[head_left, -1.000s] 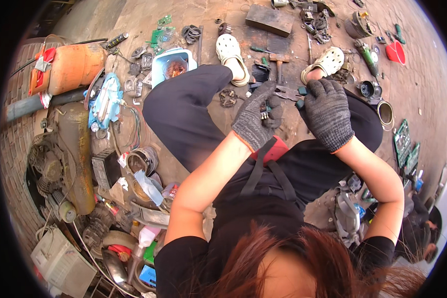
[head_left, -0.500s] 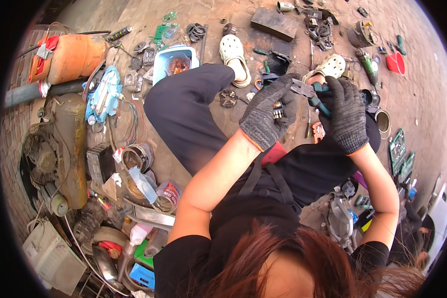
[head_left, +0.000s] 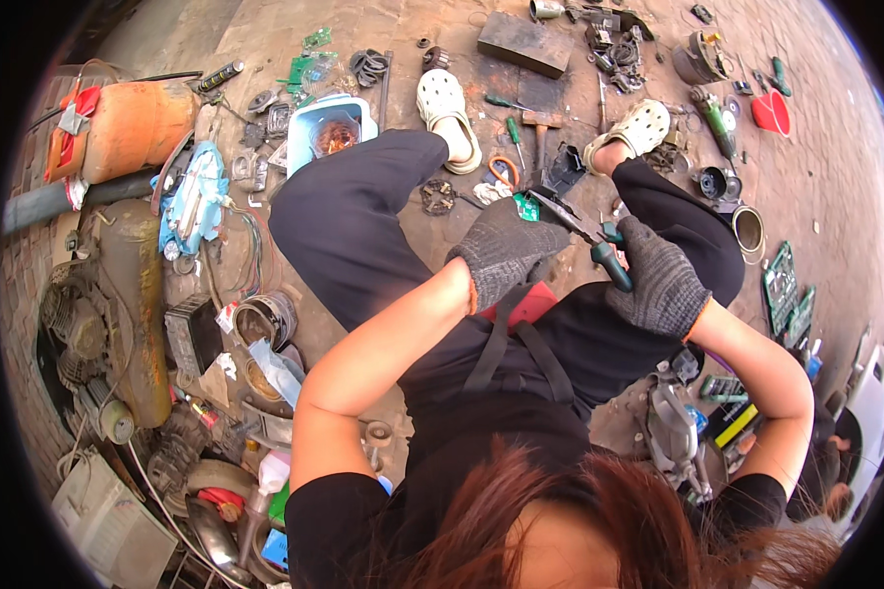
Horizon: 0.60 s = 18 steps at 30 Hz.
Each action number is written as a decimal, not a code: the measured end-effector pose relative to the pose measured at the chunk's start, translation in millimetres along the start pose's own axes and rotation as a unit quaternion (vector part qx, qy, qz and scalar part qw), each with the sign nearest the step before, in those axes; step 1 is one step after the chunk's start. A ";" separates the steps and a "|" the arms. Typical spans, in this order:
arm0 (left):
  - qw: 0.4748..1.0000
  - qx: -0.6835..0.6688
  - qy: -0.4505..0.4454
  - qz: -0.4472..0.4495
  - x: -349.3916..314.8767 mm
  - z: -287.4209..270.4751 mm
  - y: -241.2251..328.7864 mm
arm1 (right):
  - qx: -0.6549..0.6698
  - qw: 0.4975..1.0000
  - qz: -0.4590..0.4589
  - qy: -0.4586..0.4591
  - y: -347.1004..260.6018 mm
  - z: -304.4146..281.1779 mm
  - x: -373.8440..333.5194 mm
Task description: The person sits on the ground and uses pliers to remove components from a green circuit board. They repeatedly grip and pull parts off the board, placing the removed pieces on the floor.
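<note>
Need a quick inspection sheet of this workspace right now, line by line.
Surface: bare brown dirt ground.
Job's things: green-handled pliers in the right hand; small green circuit board piece at the left hand.
Clutter: wooden-handled hammer, red plastic scoop, orange tank, light blue tub.
Grippers: both hands in grey knit gloves, closed.
Cables: loose wires beside blue part.
Surroundings: old motors at left.
</note>
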<state>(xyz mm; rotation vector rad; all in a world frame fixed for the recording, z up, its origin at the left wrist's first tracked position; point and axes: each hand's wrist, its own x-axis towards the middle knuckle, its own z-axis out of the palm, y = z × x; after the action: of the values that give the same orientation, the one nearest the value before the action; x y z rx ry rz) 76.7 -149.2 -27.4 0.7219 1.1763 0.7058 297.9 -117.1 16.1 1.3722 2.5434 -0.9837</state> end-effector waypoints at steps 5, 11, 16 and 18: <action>0.997 -0.048 -0.041 -0.044 -11.1 -8.1 6.1 | 0.072 0.992 0.043 -0.098 -4.4 -9.2 0.0; 0.993 0.077 -0.084 -0.004 -20.9 -13.7 8.1 | 0.281 0.909 0.101 -0.289 9.4 -19.4 6.7; 0.940 0.229 -0.154 0.200 -26.8 -1.8 5.4 | 0.381 0.880 0.047 -0.281 23.5 1.3 -2.8; 0.970 0.154 -0.148 0.119 -26.6 -3.5 16.2 | 0.496 0.815 0.147 -0.260 7.0 -8.7 2.2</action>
<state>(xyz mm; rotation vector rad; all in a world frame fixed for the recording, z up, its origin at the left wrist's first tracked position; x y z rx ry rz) 65.3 -160.6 -0.4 1.2039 0.9403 0.5920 303.9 -107.8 18.8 1.2782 1.3208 -2.3546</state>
